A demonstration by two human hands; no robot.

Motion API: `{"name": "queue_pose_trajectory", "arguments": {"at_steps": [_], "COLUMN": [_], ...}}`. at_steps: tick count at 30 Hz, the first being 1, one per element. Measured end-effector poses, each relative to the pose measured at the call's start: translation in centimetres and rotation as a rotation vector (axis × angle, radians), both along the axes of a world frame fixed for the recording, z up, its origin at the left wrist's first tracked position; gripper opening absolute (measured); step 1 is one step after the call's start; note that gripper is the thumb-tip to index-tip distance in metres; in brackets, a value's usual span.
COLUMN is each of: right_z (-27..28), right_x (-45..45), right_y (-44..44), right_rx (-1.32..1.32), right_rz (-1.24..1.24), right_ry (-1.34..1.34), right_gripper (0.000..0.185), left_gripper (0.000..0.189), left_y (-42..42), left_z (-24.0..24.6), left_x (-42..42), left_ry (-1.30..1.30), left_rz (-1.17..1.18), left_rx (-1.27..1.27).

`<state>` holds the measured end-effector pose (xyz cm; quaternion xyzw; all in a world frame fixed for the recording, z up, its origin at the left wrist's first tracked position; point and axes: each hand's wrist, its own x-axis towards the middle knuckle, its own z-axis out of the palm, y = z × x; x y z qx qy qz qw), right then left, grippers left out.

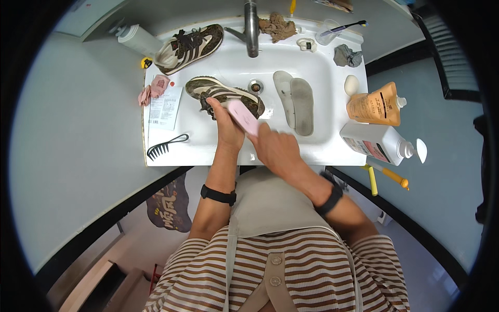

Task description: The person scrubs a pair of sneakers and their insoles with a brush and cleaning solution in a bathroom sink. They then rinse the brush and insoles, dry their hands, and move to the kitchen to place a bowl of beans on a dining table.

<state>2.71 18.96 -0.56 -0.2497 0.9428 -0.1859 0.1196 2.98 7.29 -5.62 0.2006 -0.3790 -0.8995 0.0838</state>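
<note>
A camouflage-patterned sneaker [224, 93] with dark laces lies on its side over the sink basin, and my left hand [230, 130] grips it near the opening. My right hand [276, 148] is closed around a pink brush [243, 117], slightly blurred, whose far end is against the shoe; its bristles are hidden. Two grey insoles [302, 107] lie overlapping in the basin to the right of the drain [255, 87]. The matching sneaker [189, 48] rests on the sink's back left corner.
The faucet [252, 31] hangs over the basin's back. At left are a pump bottle [138, 41], pink cloth [159, 86], a printed packet [165, 109] and a black comb [165, 147]. At right stand an orange pouch [374, 104], a white bottle [372, 144] and a cup with a toothbrush [345, 28].
</note>
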Motion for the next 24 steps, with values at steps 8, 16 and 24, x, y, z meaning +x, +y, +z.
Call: {"name": "queue_pose_trajectory", "arguments": {"at_steps": [8,16,24], "right_z": [-1.7,-0.2,0.8], "right_x": [2.6,-0.5,-1.3], "right_y": [0.5,0.4,-1.4], "right_rx": [-0.081,-0.080,0.010], "right_rz": [0.042,-0.116,-0.122], "right_ry": [0.145,0.232,0.298], "right_gripper": [0.032,0.036,0.032], "left_gripper": [0.080,0.089,0.088], "left_y": [-1.3,-1.9,-0.7], "left_z": [-0.6,0.4,1.3], "left_x": [0.2,1.2,1.0], "left_ry": [-0.058,-0.088,-0.144], "left_rz": [-0.008,-0.130,-0.024], "left_rx": [0.143,0.284,0.292]}}
